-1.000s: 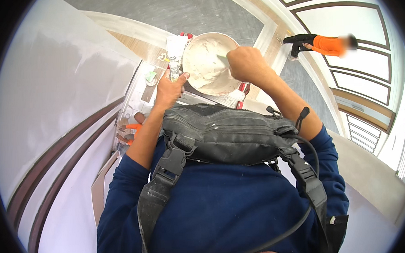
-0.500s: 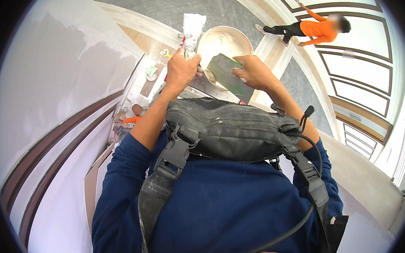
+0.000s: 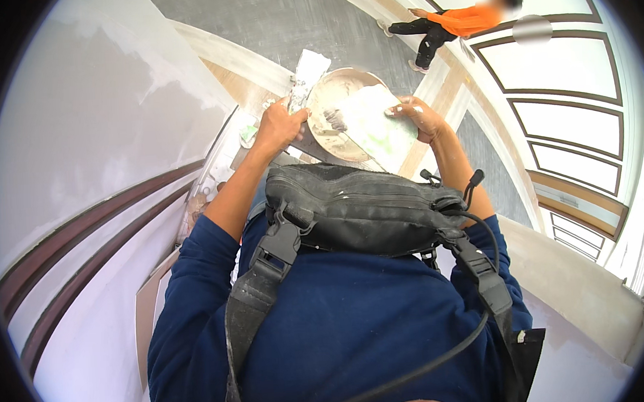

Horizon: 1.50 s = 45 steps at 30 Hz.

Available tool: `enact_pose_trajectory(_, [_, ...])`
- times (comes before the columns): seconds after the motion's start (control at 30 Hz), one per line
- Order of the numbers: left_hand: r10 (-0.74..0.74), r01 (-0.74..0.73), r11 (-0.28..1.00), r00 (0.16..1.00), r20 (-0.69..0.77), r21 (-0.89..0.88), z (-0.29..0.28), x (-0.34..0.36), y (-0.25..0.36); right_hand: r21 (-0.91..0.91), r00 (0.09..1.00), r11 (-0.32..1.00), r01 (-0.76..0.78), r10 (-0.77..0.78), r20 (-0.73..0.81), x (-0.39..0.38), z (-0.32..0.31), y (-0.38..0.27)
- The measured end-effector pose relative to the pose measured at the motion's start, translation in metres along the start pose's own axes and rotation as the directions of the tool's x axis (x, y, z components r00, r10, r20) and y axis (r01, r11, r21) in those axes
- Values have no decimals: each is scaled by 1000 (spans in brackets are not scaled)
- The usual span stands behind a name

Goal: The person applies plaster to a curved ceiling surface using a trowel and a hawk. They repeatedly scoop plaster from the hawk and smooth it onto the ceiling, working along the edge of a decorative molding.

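White-smeared board [image 3: 380, 118], likely light and stiff, slick where coated; best held by its edge; right hand [image 3: 421, 118] clamped there; left hand [image 3: 279, 127] closed around crusted scraper [image 3: 311, 69].

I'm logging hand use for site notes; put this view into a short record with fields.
left hand: closed on a white-smeared tool
right hand: gripping the edge of a flat plate, smeared white over green
bucket: round, partly hidden by the plate
wearer's bag: black, strapped at the front
other person: upper right, orange top, dark trousers
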<state>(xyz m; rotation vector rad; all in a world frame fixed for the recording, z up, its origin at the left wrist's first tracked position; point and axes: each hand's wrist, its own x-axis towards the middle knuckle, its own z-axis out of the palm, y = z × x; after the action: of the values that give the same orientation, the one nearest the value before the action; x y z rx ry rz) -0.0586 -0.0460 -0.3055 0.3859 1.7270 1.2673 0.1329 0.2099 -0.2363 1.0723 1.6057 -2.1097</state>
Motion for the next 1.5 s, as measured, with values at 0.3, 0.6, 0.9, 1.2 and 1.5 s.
enact_pose_trajectory(0.3, [61, -86, 974, 990, -124, -210, -19, 18, 28, 386, 883, 798, 462, -376, -281, -38, -26, 36])
enact_pose_trajectory(0.6, [558, -307, 423, 830, -22, -853, -10, 53, 261, 390, 438, 231, 891, -663, -607, -140, -10, 10])
enact_pose_trajectory(0.9, [868, -308, -306, 298, -397, -901, 31, 5, 363, 141, 105, -13, 990, -597, -795, -196, 33, 42])
enact_pose_trajectory(1.2, [901, -390, -158, 319, -294, -907, 17, 29, 321, -650, -663, -191, 735, -404, -631, -299, 145, 7])
enact_pose_trajectory(1.5, [922, -355, -42, 347, -173, -934, -43, 99, 335, -254, -315, 227, -940, -296, 902, -384, 251, -336])
